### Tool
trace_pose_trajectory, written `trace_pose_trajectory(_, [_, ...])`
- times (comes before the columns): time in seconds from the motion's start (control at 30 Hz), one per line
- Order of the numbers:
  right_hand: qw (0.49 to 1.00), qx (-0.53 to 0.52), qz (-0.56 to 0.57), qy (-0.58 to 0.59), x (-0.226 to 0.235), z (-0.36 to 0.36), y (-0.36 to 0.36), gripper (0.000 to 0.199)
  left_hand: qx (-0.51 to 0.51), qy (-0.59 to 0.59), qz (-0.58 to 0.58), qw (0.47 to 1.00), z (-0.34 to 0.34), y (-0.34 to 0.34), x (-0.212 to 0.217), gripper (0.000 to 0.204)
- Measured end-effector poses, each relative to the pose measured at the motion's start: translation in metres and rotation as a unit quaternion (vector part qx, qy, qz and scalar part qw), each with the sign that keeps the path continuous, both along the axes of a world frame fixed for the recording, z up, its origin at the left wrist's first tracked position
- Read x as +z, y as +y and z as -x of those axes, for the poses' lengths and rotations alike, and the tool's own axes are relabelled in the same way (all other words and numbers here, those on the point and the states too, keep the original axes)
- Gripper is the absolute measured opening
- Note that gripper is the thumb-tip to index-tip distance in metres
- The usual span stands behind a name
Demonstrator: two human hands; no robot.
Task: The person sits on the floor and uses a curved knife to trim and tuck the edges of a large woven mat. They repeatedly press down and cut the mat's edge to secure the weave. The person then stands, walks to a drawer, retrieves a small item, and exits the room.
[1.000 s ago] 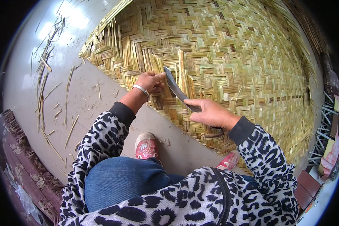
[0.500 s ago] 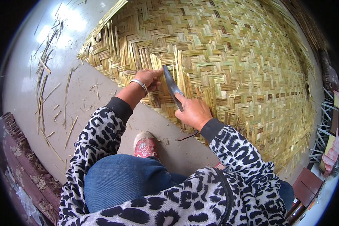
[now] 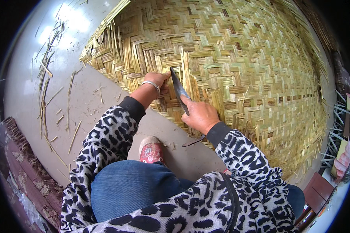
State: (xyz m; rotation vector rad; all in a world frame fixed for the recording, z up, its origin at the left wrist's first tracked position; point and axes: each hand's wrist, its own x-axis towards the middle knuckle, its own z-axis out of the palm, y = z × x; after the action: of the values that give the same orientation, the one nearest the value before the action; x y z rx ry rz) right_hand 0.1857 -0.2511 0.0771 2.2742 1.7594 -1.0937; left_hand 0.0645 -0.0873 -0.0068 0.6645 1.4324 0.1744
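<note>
A large woven mat of yellow-green flat strips lies over the floor ahead of me, in a zigzag weave. Near its close edge, my right hand is closed round a dark metal blade, its tip pointing up and left onto the weave. Beside that tip, my left hand has its fingers bent and pressed at the mat's edge; what they pinch is hidden. Loose upright strip ends stick out just right of the blade. A thin dark curved end shows below my right hand.
Cut strips and small scraps are strewn on the grey floor at left. A patterned maroon cloth lies at lower left. On the right stand a brown stool and a metal rack.
My left hand has shifted slightly right, closer to the blade tip. A strip end that stood up by its fingers no longer stands there. The right hand and blade have hardly moved.
</note>
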Motion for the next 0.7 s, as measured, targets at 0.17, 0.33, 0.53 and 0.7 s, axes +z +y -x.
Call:
trace_pose_trajectory(0.17, [1.000, 0.009, 0.010, -0.014, 0.002, 0.001, 0.000, 0.064, -0.225, 0.034, -0.096, 0.969, 0.022, 0.013, 0.005, 0.036])
trace_pose_trajectory(0.33, [0.999, 0.037, 0.011, -0.020, 0.017, 0.005, -0.001, 0.059, -0.378, 0.172, -0.321, 0.851, 0.026, 0.008, 0.004, 0.046])
trace_pose_trajectory(0.53, [0.982, 0.123, 0.142, -0.015, 0.083, -0.036, -0.032, 0.060, -0.425, 0.272, -0.414, 0.758, 0.017, -0.001, -0.003, 0.054])
trace_pose_trajectory(0.7, [0.972, 0.040, 0.160, 0.168, 0.124, -0.074, -0.030, 0.064, -0.389, 0.266, -0.424, 0.774, 0.021, -0.001, -0.004, 0.044])
